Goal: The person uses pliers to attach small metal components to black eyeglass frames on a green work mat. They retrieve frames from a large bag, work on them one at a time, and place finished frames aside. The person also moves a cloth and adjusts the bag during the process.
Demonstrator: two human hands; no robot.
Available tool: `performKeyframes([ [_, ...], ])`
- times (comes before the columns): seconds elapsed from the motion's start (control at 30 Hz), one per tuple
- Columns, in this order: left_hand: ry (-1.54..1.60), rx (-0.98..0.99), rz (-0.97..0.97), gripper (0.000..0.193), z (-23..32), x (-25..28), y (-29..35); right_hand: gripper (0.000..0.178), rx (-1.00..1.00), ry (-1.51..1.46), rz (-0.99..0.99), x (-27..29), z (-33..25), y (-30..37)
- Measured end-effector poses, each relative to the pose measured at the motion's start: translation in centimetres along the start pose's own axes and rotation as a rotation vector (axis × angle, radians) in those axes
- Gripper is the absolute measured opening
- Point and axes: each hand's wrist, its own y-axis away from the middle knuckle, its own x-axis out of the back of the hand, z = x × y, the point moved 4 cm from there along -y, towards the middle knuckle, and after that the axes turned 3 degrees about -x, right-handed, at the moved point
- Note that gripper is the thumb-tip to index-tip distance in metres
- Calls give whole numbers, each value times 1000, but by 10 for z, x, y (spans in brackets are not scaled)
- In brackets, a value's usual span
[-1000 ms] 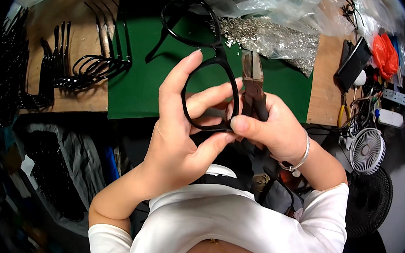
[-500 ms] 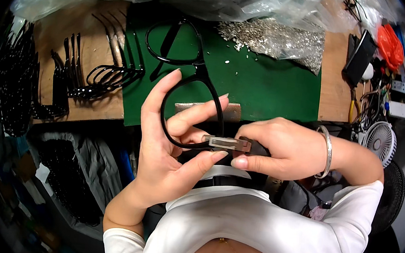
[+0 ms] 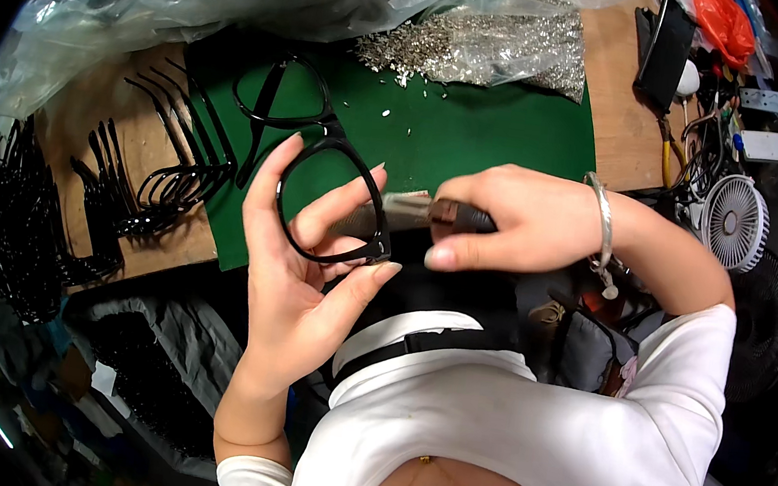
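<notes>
My left hand point(image 3: 291, 299) is closed on a black eyeglass frame point(image 3: 334, 131), thumb at the rim's lower corner and fingers around and through the lower lens opening. The frame stands on end above the table's near edge, its other rim and a temple reaching away over the green mat point(image 3: 477, 143). My right hand point(image 3: 535, 223) grips pliers point(image 3: 450, 214) by dark handles, the palm hiding most of them. Their metal jaws are blurred and point left, just beside the rim's corner, apart from it.
Several black eyeglass frames point(image 3: 174, 190) lie at the left. Beyond the mat rests a clear bag point(image 3: 526, 52) of small shiny parts, some spilled out. To the right are a black phone-like slab point(image 3: 664, 58), yellow-handled pliers point(image 3: 667, 160) and a white fan point(image 3: 735, 223).
The pliers have come off the rim's corner and moved up with my right hand. My left hand and the frame have shifted slightly left in the view, which has itself turned.
</notes>
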Motion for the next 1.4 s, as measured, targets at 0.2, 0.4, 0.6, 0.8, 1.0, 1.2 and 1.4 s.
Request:
performKeyframes([
  [0.2,-96,-43,-76,91,-19,8,11,20,27,321,461,-4,37,-8],
  [0.4,10,-71,-12,69,-32,3,47,14,-84,417,566,26,38,-45],
  [0.6,243,230,10,101,-29,8,47,16,-111,513,518,21,39,-50],
  [0.8,193,307,-3,16,-37,12,32,15,-150,460,556,22,36,-52],
  [1.0,84,207,98,33,-50,3,35,15,-90,604,624,12,31,-51],
  [1.2,55,134,138,47,-49,-5,32,17,-18,-84,594,-11,3,-20],
  [1.4,-20,21,124,51,-54,-19,29,17,154,-679,653,-36,6,-24],
])
